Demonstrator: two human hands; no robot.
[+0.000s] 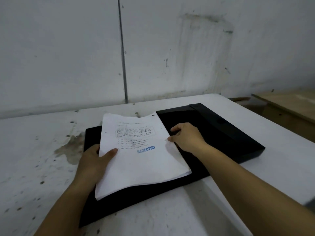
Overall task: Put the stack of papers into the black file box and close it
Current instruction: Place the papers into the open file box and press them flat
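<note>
A white stack of papers (139, 160) with printed text and a blue "REJECTED" stamp lies tilted over the black file box (213, 133), which is spread open flat on the table. My left hand (95, 160) grips the stack's left edge, thumb on top and fingers underneath. At the stack's right edge my right hand (187, 137) holds the papers with its fingertips. The box's deeper tray part extends to the right, and its flat black flap shows under and to the left of the papers.
The white table (42, 167) is stained and speckled, with a brown patch left of the box. A grey wall stands close behind. A wooden bench or table (289, 109) sits at the far right beyond the table's edge.
</note>
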